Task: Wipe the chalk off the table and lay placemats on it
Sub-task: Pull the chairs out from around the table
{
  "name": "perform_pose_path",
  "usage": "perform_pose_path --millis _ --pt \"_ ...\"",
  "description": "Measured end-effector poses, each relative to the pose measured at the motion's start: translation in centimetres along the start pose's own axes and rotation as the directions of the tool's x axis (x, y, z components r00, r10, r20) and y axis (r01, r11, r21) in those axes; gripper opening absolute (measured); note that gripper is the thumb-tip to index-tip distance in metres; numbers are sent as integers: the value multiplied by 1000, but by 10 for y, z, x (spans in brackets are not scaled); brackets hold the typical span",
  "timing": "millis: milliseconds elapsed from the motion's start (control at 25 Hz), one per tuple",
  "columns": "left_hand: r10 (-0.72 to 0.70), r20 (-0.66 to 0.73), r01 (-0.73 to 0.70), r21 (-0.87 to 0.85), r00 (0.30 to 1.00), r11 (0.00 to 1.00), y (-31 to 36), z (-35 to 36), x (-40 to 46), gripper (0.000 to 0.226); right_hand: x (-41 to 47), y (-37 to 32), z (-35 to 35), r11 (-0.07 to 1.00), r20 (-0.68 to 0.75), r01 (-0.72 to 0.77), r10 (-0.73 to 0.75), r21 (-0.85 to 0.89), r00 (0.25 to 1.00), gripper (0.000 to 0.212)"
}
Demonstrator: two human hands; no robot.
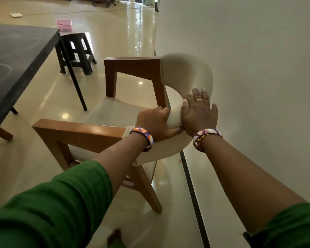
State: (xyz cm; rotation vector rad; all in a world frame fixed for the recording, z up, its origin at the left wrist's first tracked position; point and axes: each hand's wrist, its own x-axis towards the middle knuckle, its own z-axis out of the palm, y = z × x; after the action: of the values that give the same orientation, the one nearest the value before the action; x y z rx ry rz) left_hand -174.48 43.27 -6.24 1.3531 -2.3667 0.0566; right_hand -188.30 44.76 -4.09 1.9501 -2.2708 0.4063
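Head view, single frame. Both hands on a chair (115, 111) with wooden arms and a cream padded curved backrest, standing close beside the wall (249, 68).

Left hand (155, 122): fingers curled over the top of the backrest, gripping it; fingertips hidden on the far side of the padding. Right hand (199, 111): laid over the backrest just at 3 o'clock of the left hand, fingers fairly straight and spread, thumb pressed against the padding. Whether the fingertips wrap the far edge cannot be told. Patterned bangle on each wrist; green sleeves cut off by the lower frame edge.

Table (16, 56): dark top at 9 to 10 o'clock of the chair, well apart from the hands, cut off by the left edge. Faint pale chalk smears and a curved chalk line on its surface; hard to make out.

Black stool (75, 52) at 11 o'clock, beyond the table corner, carrying a pink tray (64, 25); contents too small to tell. Far room blurred by glare off the floor (132, 33). No readable writing or labels anywhere.
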Motion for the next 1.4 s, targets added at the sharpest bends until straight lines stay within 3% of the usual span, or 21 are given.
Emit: perform_pose_path --millis 80,160,240,280,360,440,520,560,680,920,1240,1400 --pt "-16 47 17 -35 999 999 3 -2 4 65 -4 -8 -3 997 51 -72 72 -15 996 45" --pt "8 125 15 -187 992 982 -8 -6 1 62 -14 -22 -3 995 17 -43 44 -92 999 51" --pt "84 264 22 -374 961 927 -42 -12 -19 63 -32 -48 7 978 -20 153 -157 -139 987 59" --pt "108 329 30 -389 938 921 -68 -16 -36 67 -43 -64 15 950 -17 266 -272 -167 962 59" --pt "62 384 20 -205 921 979 -133 -20 -72 78 -60 -105 33 873 87 422 -413 -246 906 58" --pt "-121 431 133 2 894 991 -196 -28 -98 77 -61 -149 44 839 269 488 -426 -241 864 66" --pt "-239 477 239 62 846 969 -236 -33 -100 69 -52 -179 55 848 356 502 -422 -170 834 70" --pt "-235 498 224 83 835 971 -248 -33 -97 64 -45 -191 60 862 371 491 -418 -127 829 66" --pt "-141 540 124 69 830 990 -266 -32 -88 56 -29 -214 71 883 370 464 -410 -68 834 53" --pt "-60 552 48 35 832 998 -293 -34 -77 60 -18 -228 68 904 438 427 -377 -19 816 53" --pt "-256 564 181 185 785 966 -369 -57 -66 61 11 -321 93 917 434 397 -376 45 819 50" --pt "-339 559 290 178 756 940 -390 -62 -69 58 13 -355 109 891 349 450 -439 55 828 38"
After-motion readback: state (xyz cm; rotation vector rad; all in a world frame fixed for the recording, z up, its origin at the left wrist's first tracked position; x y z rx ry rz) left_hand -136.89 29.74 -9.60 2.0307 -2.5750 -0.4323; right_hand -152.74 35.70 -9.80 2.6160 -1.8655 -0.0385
